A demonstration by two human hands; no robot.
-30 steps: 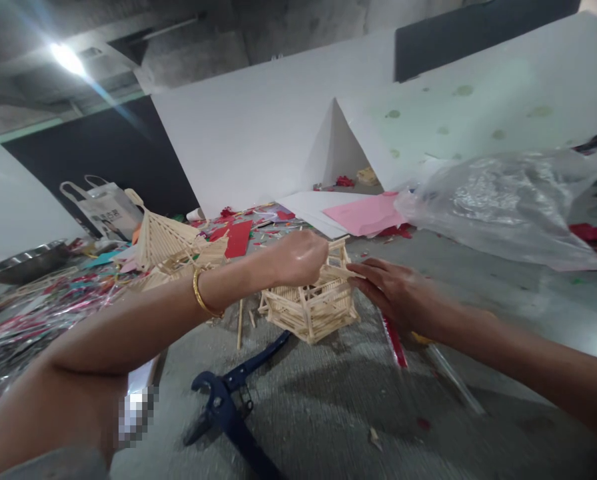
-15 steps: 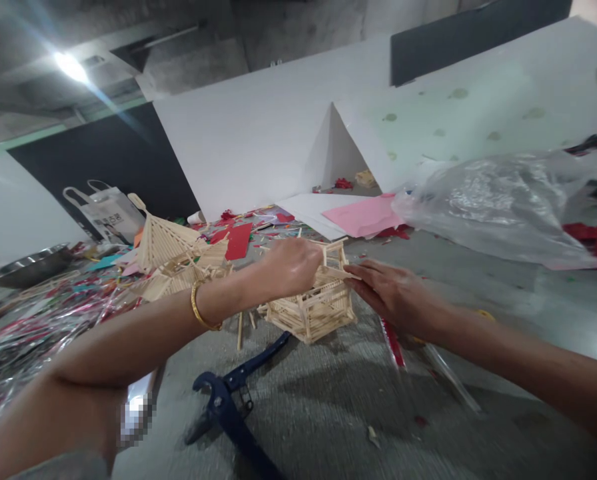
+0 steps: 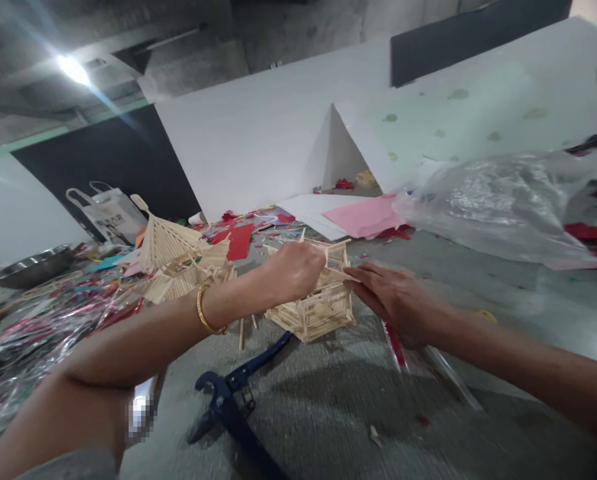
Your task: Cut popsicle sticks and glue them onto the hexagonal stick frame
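Head view, centre: your right hand (image 3: 401, 300) pinches a flat wooden piece (image 3: 336, 274) above the stick frame (image 3: 311, 319); your left hand (image 3: 296, 270) is curled beside it, its grip hidden.

there is one left hand (image 3: 298, 270), one right hand (image 3: 396, 299), one open stick frame (image 3: 308, 317), one pointed stick model (image 3: 167, 241), one gold bracelet (image 3: 202, 313), one blue cutter (image 3: 222, 399), one metal bowl (image 3: 31, 269), one tote bag (image 3: 112, 215), one ceiling light (image 3: 73, 69); dark panels (image 3: 111, 153) number two.
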